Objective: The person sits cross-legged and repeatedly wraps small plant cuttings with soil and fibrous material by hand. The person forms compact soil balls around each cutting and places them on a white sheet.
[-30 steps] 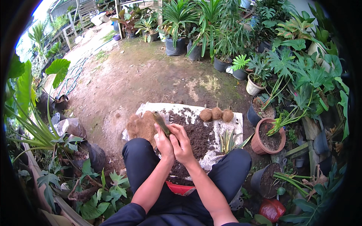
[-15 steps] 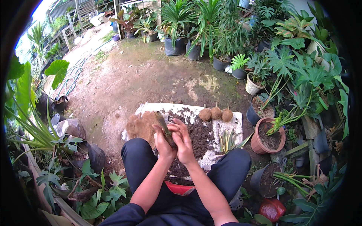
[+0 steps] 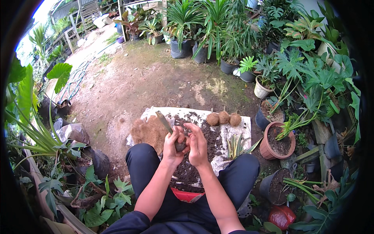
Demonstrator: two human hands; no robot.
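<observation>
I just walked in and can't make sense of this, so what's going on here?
A person's left hand grips a green leaf piece with a dark clump at its lower end. The right hand is cupped close beside it; whether it touches is unclear. Beyond the hands, a white sheet bears dark soil, brown fibre on the left and three round brown balls on the right.

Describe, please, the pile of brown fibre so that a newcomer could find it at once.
Find the white sheet on the ground. At its left end, just beyond the person's left knee, lies the fibre pile, loose and spread out. Its light brown, hairy look sets it apart from the dark, crumbly soil beside it.
</observation>
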